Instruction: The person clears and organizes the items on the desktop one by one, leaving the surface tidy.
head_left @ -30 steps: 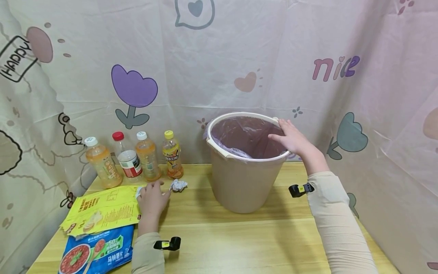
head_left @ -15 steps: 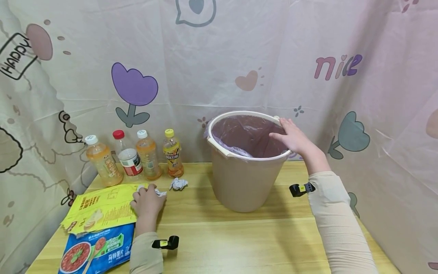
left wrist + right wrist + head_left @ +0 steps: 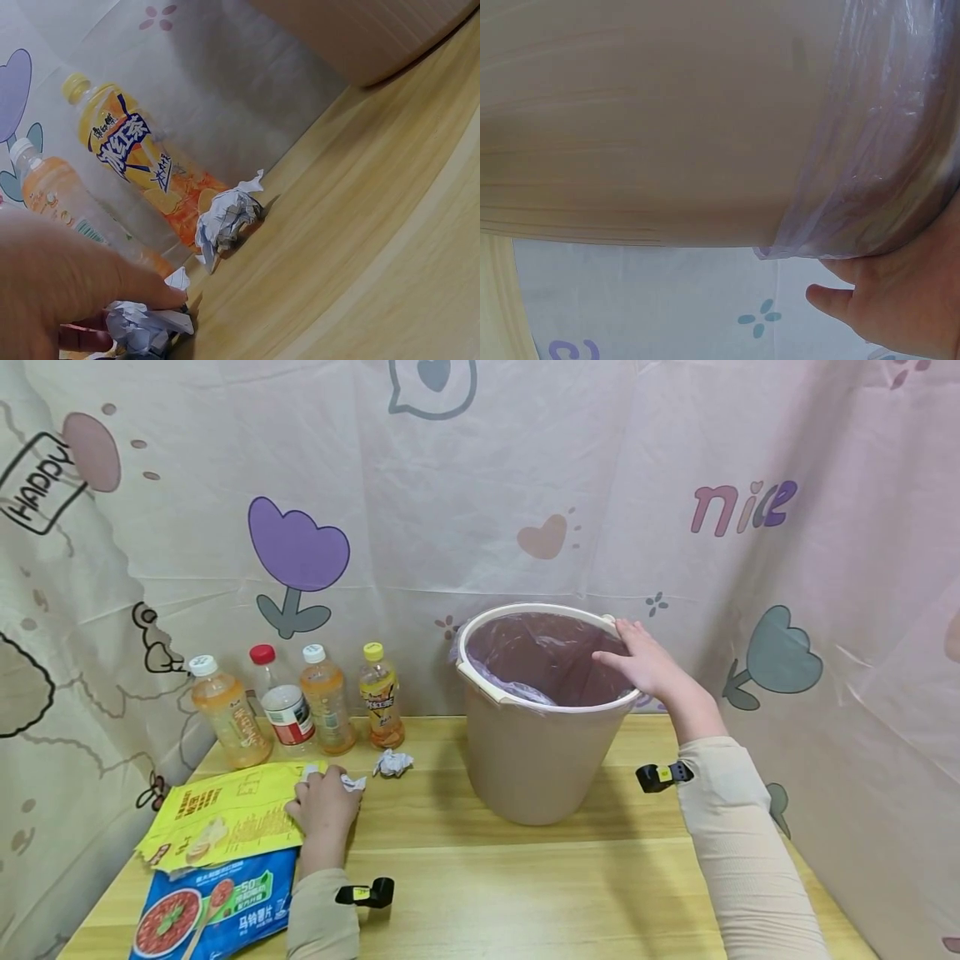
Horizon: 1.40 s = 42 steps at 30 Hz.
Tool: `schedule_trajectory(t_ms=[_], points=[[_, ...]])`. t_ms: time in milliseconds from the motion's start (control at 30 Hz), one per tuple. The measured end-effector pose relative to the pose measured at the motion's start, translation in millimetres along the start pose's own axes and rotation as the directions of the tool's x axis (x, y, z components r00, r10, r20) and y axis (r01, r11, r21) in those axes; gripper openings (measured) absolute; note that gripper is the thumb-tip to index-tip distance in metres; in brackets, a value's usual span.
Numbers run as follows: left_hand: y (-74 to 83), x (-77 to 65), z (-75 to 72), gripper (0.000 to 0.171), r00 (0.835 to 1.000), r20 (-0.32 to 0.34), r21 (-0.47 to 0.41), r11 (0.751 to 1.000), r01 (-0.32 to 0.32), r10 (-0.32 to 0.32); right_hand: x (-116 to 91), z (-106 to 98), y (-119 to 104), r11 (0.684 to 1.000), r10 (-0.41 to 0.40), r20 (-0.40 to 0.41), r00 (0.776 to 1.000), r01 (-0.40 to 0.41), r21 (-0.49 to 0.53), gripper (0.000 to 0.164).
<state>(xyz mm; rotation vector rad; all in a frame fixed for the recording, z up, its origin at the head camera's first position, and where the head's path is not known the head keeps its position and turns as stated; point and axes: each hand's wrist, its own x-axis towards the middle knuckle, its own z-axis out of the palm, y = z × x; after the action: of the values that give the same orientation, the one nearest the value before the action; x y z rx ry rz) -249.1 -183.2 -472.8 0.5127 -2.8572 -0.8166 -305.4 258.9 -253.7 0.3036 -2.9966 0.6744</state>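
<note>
A crumpled paper ball [image 3: 142, 326] is held in my left hand [image 3: 326, 810], low over the table beside the yellow snack bag [image 3: 225, 814]; white paper pokes out past the fingertips. Just beyond it lies a second crumpled paper ball [image 3: 227, 217], next to the yellow-capped tea bottle [image 3: 142, 150]. My right hand [image 3: 656, 672] rests on the right rim of the beige bin [image 3: 532, 768], fingers fairly straight and thumb reaching over the opening. A clear purplish bag liner [image 3: 855, 165] folds over the bin's edge near that hand.
Behind the yellow bag stand several drink bottles, among them a red-capped one [image 3: 285, 706] and a white-capped one [image 3: 232, 718]. A blue snack bag [image 3: 217, 906] lies partly under the yellow bag. Printed curtain [image 3: 420, 527] hangs behind the wooden table [image 3: 480, 893].
My left hand has drawn slightly back to the left and closed its fingers on the paper ball, which shows beside them. The right hand stays on the bin rim.
</note>
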Motion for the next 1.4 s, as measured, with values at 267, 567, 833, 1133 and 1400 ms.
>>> schedule_trajectory(t_ms=[267,567,833,1133,1400], points=[[2.9,-0.3,0.1,0.046,1.0,-0.016,0.001,1.0,-0.017,0.017,0.0,1.0,1.3,1.0,-0.013,-0.01,1.0,0.013,-0.003,0.082],[3.2,4.0,6.5,0.046,0.994,-0.073,0.024,0.997,-0.077,0.078,-0.9,0.8,3.0,1.0,-0.01,-0.012,1.0,0.01,0.006,0.082],[2.4,4.6,7.5,0.041,0.995,-0.054,0.026,0.996,-0.083,0.085,-1.1,0.3,2.1,1.0,-0.015,-0.02,1.0,0.015,0.002,0.08],[2.1,3.4,7.0,0.035,0.996,-0.04,0.005,0.996,-0.084,0.084,-0.4,1.0,1.7,1.0,-0.015,-0.021,1.0,0.015,-0.004,0.081],[2.0,4.4,7.9,0.03,0.995,-0.06,-0.014,0.997,-0.079,0.078,-0.1,1.1,0.7,1.0,-0.01,-0.019,1.0,0.01,0.001,0.082]])
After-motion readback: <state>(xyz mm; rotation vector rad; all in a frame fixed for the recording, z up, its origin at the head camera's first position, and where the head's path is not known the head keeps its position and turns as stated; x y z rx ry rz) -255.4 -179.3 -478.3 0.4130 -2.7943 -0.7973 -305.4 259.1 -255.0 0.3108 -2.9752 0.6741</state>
